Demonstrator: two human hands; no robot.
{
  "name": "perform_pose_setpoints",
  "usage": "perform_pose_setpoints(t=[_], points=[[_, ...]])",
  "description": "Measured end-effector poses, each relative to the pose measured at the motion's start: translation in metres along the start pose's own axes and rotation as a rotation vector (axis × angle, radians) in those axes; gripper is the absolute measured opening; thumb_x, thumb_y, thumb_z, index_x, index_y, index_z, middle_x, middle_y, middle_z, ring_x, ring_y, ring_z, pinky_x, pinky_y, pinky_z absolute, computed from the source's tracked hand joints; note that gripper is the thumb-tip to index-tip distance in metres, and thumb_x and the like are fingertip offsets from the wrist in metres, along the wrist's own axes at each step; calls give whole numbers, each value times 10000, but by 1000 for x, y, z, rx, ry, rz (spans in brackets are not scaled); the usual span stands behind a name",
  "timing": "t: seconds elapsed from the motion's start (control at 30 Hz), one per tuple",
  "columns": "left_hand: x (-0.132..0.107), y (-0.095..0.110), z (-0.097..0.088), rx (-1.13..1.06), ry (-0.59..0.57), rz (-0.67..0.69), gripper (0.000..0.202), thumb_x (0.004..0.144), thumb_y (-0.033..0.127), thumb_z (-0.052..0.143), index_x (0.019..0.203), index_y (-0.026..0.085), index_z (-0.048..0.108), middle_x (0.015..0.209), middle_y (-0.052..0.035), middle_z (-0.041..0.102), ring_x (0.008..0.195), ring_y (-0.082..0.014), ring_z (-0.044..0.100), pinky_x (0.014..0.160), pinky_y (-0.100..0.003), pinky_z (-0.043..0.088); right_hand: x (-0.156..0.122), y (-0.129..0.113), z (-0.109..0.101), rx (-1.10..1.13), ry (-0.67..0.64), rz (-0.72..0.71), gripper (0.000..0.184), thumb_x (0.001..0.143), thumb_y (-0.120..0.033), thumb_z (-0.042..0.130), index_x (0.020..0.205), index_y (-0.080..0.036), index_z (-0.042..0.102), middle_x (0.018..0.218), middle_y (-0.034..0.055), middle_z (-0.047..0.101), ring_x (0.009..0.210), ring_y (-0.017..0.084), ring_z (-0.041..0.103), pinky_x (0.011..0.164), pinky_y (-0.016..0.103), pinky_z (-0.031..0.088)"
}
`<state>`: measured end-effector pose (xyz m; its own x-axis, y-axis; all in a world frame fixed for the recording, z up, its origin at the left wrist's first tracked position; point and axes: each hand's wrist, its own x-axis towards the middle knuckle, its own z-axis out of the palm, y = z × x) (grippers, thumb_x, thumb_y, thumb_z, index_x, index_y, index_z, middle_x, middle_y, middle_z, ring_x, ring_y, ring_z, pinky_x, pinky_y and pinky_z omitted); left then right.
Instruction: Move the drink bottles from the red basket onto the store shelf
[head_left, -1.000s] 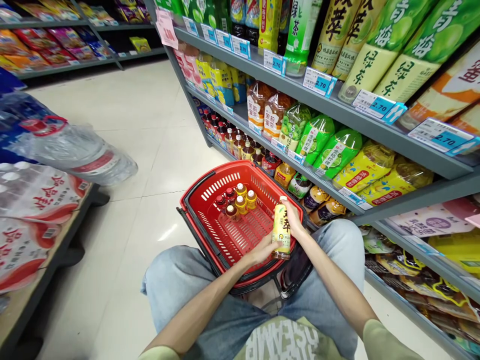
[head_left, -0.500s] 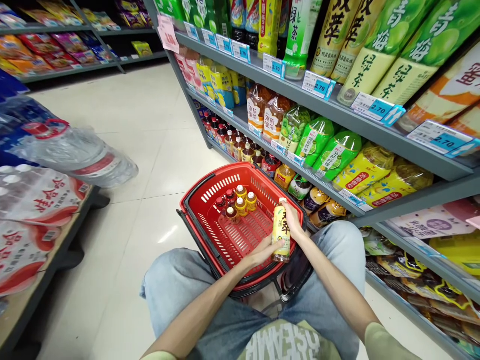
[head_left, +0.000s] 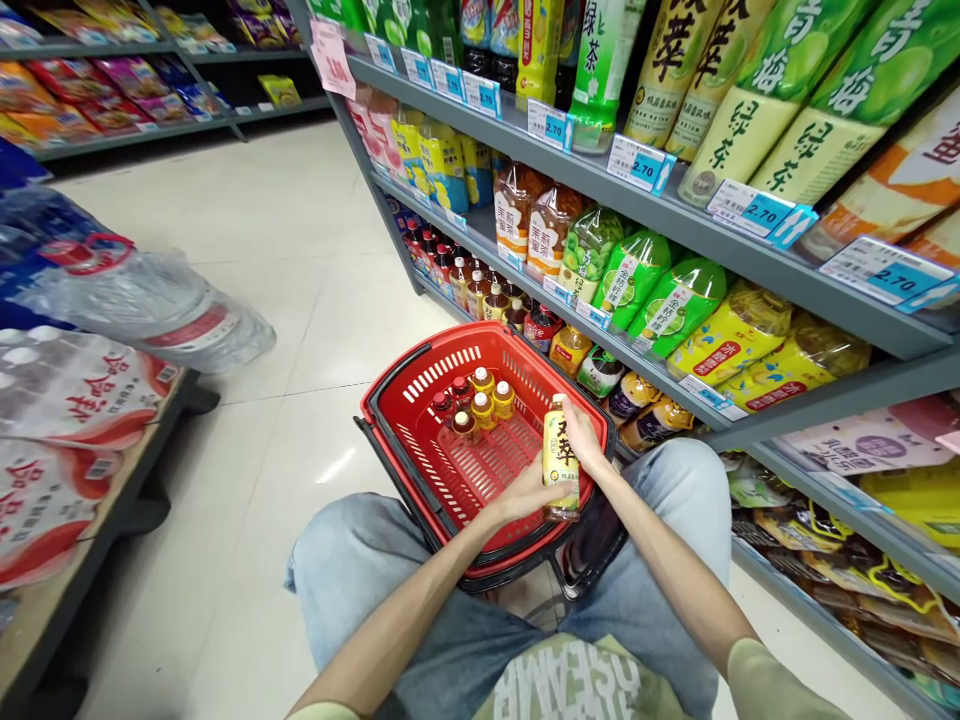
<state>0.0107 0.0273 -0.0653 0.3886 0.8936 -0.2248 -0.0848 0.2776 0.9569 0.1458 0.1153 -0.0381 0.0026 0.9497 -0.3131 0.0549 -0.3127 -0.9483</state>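
A yellow drink bottle (head_left: 561, 458) with a white cap stands upright over the near right corner of a red shopping basket (head_left: 420, 372). My right hand (head_left: 587, 440) is closed round its upper part from the right. My left hand (head_left: 521, 493) grips its lower part from the left. Several small bottles (head_left: 475, 398) with yellow and red caps stand together at the basket's far side. The basket rests on the floor in front of my knees.
Grey shelves (head_left: 675, 225) on the right carry many tea and juice bottles with blue price tags. The lowest shelf (head_left: 840, 545) holds snack packs. Shrink-wrapped water packs (head_left: 82, 380) lie on a low platform at the left. Tiled aisle floor (head_left: 247, 230) stretches ahead.
Both hands have shifted the yellow bottle slightly left and down over the basket's corner. The basket and its bottles have not moved.
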Motion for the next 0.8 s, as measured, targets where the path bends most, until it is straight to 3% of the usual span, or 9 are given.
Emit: perform_pose_setpoints(t=[0.1, 0.2, 0.3, 0.47, 0.8], points=[[2, -1, -1, 21, 13, 20, 854, 714, 413, 856, 1407, 147, 435, 1153, -118, 624, 1062, -276, 589, 975, -469, 494, 1, 1, 0, -192, 36, -116, 350, 927, -481, 567, 706, -221, 647, 719, -4, 669, 701, 175, 591, 643, 249, 379], [3, 1, -2, 12, -14, 44, 852, 714, 407, 850, 1402, 150, 419, 1165, -117, 609, 1049, -268, 589, 957, -462, 502, 0, 2, 1, -210, 55, -131, 372, 912, -499, 582, 671, -221, 633, 671, -7, 651, 660, 170, 574, 618, 247, 373], [3, 2, -3, -5, -53, 80, 823, 733, 413, 827, 1393, 149, 413, 1172, -117, 596, 1040, -259, 590, 943, -447, 505, -4, 1, 4, -26, 45, -73, 340, 848, -523, 655, 699, -219, 630, 658, -13, 655, 629, 164, 588, 587, 242, 408], [0, 4, -2, -26, -95, 121, 963, 743, 392, 817, 1507, 157, 278, 1268, -152, 577, 1115, -280, 589, 963, -434, 498, -13, -7, 10, 394, -115, 194, 361, 825, -551, 667, 848, -191, 644, 649, 25, 689, 564, 184, 657, 505, 266, 484], [3, -1, 3, -111, -90, 147, 942, 765, 405, 813, 1524, 182, 301, 1341, -178, 567, 1226, -329, 568, 1038, -494, 470, -15, -12, 8, 476, -96, 296, 478, 820, -623, 608, 910, -159, 673, 556, 35, 653, 500, 192, 646, 459, 268, 503]])
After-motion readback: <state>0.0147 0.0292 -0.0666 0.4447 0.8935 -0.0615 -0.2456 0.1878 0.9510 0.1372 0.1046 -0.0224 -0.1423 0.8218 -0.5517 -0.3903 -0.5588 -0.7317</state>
